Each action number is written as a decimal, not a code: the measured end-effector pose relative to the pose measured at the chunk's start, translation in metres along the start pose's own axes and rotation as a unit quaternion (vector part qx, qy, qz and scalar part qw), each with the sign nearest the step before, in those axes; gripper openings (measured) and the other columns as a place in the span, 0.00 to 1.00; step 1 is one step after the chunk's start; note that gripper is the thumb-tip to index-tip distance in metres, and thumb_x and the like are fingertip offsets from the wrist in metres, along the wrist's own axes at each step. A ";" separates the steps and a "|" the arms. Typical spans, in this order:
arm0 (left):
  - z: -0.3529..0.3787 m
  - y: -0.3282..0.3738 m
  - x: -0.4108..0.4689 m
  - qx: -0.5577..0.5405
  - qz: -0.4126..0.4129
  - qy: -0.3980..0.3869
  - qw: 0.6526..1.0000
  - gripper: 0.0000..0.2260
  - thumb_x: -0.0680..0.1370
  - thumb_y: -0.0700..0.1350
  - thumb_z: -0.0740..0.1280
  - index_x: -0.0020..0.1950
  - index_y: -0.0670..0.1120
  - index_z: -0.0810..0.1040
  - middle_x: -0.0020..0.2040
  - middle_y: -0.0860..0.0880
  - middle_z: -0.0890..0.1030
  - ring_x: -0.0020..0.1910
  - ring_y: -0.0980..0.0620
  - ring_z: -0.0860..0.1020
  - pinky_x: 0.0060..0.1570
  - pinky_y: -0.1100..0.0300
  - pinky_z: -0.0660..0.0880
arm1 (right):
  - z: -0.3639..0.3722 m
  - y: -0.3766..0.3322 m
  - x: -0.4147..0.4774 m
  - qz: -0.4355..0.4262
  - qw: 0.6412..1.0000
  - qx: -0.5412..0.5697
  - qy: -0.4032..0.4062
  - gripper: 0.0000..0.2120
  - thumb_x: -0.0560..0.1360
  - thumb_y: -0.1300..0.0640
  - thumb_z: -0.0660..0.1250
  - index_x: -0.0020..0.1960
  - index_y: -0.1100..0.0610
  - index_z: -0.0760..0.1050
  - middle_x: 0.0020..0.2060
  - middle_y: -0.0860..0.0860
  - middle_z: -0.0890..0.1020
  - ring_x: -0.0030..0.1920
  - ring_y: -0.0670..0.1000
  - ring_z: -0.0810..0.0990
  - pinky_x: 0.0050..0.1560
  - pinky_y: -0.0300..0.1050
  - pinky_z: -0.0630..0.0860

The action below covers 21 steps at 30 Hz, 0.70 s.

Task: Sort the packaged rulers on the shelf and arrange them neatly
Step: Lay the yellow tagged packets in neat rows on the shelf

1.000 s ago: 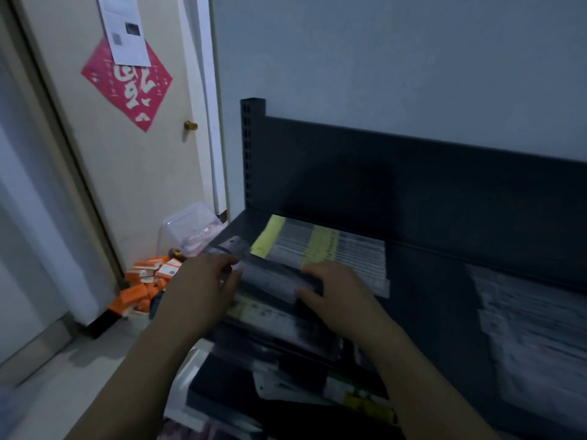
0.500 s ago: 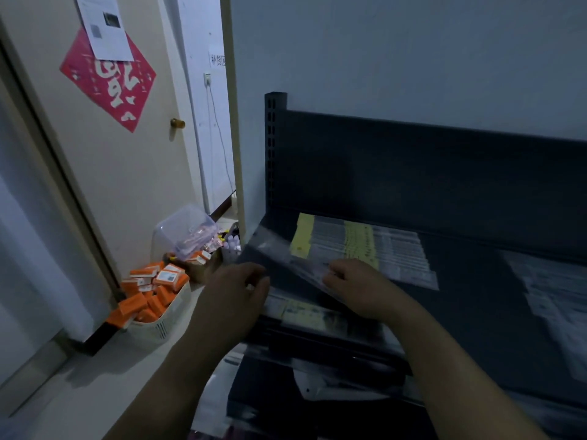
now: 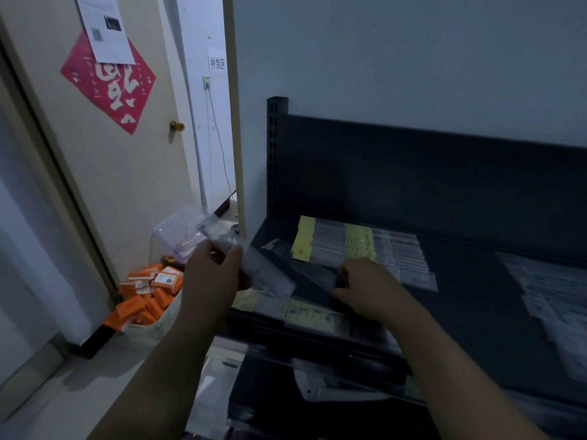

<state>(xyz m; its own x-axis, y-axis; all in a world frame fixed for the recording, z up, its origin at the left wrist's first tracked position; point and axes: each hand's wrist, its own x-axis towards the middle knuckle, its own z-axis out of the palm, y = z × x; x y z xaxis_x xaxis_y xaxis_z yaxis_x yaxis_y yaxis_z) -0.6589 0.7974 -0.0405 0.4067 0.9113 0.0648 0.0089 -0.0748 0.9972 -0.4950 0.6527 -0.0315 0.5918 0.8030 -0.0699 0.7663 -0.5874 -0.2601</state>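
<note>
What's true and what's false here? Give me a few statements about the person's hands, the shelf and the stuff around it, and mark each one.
1. The left hand holds a clear packaged ruler. True.
2. The boxes in the white basket on the floor are blue. False: they are orange.
3. Rulers with yellow labels lie in a row at the back of the shelf. True.
4. The right hand is turning the door knob. False: it is down on the shelf, well away from the door knob.
</note>
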 end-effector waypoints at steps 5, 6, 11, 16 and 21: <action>-0.002 -0.009 0.001 0.011 -0.024 -0.013 1.000 0.04 0.80 0.40 0.61 0.54 0.44 0.72 0.46 0.46 0.79 0.40 0.48 0.80 0.35 0.60 0.76 | -0.006 -0.003 0.005 -0.006 0.994 0.062 -0.094 0.08 0.78 0.55 0.62 0.44 0.59 0.70 0.37 0.54 0.73 0.37 0.51 0.72 0.35 0.45 0.67; -0.001 -0.009 0.000 0.017 -0.019 -0.014 1.000 0.04 0.80 0.40 0.61 0.54 0.44 0.72 0.46 0.46 0.78 0.41 0.49 0.80 0.36 0.59 0.76 | -0.006 -0.003 0.005 -0.010 0.993 0.073 -0.092 0.09 0.80 0.55 0.59 0.42 0.57 0.67 0.36 0.51 0.69 0.35 0.49 0.67 0.34 0.43 0.63; 0.010 0.000 -0.005 0.031 0.022 -0.011 0.999 0.06 0.81 0.39 0.59 0.56 0.46 0.71 0.42 0.51 0.76 0.38 0.55 0.76 0.31 0.63 0.72 | -0.006 -0.013 -0.001 -0.039 0.956 0.283 -0.058 0.15 0.82 0.54 0.55 0.37 0.56 0.63 0.30 0.48 0.66 0.29 0.46 0.63 0.33 0.41 0.62; 0.029 0.006 -0.009 0.006 0.041 -0.046 0.998 0.06 0.82 0.51 0.57 0.56 0.52 0.71 0.50 0.45 0.78 0.48 0.47 0.79 0.44 0.49 0.78 | -0.008 -0.030 -0.003 -0.071 0.936 0.338 -0.066 0.14 0.81 0.51 0.57 0.40 0.57 0.69 0.34 0.53 0.69 0.35 0.50 0.67 0.39 0.44 0.64; 0.039 0.007 -0.011 -0.017 0.034 -0.060 0.997 0.13 0.79 0.49 0.64 0.60 0.43 0.75 0.51 0.44 0.81 0.51 0.47 0.81 0.50 0.49 0.79 | -0.008 -0.032 -0.002 -0.098 0.939 0.323 -0.065 0.16 0.81 0.51 0.58 0.44 0.62 0.74 0.37 0.55 0.74 0.36 0.53 0.71 0.40 0.50 0.68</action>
<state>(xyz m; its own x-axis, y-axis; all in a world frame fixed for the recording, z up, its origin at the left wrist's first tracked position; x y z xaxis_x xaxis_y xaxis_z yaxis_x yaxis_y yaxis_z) -0.6279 0.7709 -0.0355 0.5123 0.8489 0.1299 -0.0525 -0.1200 0.9914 -0.5192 0.6693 -0.0156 0.3865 0.9199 -0.0661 0.5205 -0.2767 -0.8078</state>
